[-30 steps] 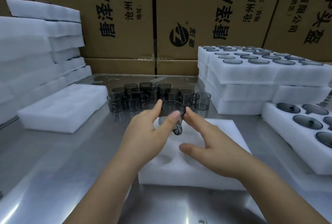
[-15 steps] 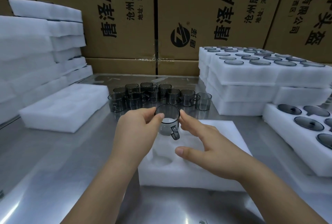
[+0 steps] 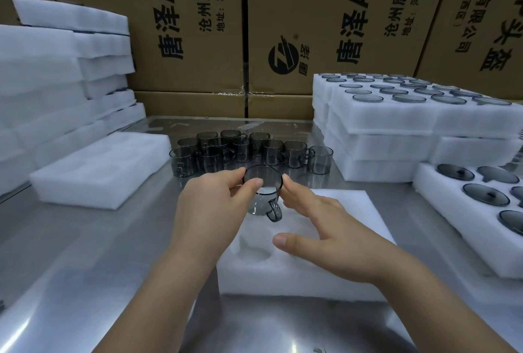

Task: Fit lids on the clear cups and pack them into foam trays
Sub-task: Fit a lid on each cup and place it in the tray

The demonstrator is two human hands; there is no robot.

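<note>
Foam tray (image 3: 342, 270) is set on the metal table (image 3: 70, 268), nearest the camera, with round pockets seen at its left. Over its far part one cup (image 3: 261, 195) is held upright, handle toward the camera. The rim is pinched by the left hand (image 3: 209, 211), thumb against fingers. The right hand (image 3: 334, 231) is spread, fingers straight, one fingertip touching the rim's right side. Just behind, a cluster of cups (image 3: 249, 152) is stood on the table. Trays of lids (image 3: 396, 119) are stacked far right, with cardboard boxes (image 3: 311, 13) behind.

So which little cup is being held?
The cup at the front foam tray, pinched at its rim by the left hand; the other cups stand on the table.
</note>
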